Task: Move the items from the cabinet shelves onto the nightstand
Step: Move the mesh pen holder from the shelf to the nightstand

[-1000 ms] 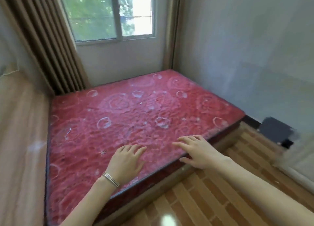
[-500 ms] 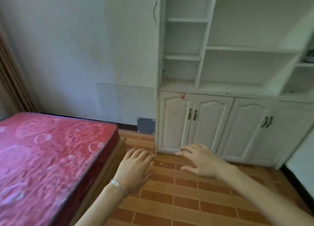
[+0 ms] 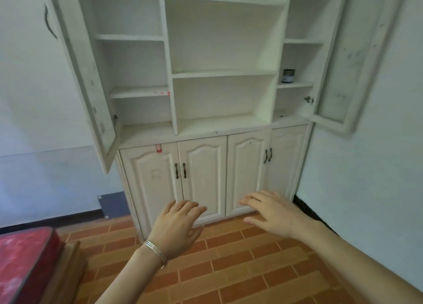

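Bare hands (image 3: 176, 228) before cabinet (image 3: 219, 125)

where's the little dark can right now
The can stands on a shelf in the cabinet's right column, beside the open right door.

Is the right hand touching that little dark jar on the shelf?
Apart. The head view shows the right hand low, open, in front of the lower cabinet doors, while the little dark jar sits far above on a right-side shelf.
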The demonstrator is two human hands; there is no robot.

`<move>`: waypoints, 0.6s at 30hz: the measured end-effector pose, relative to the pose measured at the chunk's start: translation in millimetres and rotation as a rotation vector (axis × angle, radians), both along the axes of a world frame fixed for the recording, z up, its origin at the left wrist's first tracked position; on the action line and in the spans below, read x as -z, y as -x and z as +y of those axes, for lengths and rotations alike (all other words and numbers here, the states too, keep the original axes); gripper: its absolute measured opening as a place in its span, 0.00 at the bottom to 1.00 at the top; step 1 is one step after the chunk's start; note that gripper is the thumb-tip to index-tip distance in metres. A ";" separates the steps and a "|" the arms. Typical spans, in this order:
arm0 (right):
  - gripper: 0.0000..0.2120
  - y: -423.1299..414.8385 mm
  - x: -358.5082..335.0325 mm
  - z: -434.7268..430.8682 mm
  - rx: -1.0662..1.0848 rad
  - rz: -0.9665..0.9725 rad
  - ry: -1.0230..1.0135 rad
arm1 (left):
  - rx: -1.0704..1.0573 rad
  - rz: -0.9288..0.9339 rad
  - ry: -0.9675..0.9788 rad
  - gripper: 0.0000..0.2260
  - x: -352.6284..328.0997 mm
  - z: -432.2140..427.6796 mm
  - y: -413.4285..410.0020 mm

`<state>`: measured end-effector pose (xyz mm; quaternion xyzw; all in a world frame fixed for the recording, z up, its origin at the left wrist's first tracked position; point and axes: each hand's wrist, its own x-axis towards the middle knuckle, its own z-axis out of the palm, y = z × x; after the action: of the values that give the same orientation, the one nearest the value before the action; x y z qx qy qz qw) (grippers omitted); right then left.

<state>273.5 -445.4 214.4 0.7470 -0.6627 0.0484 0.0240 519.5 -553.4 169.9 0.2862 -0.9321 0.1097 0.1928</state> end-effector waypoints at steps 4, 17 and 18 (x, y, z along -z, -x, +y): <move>0.24 39.5 -13.2 -43.4 0.090 -0.011 0.066 | 0.056 0.022 0.059 0.20 -20.5 -60.9 45.8; 0.22 162.2 -27.4 -121.6 0.272 -0.020 0.194 | 0.295 0.046 0.049 0.21 -56.7 -185.9 211.8; 0.22 175.7 -22.2 -123.6 0.287 -0.014 0.186 | 0.313 0.047 0.045 0.21 -53.1 -189.8 226.7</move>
<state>97.8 -569.0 236.6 0.6390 -0.7552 0.1111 0.0952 292.7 -743.2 223.0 0.1354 -0.9580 0.0925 0.2354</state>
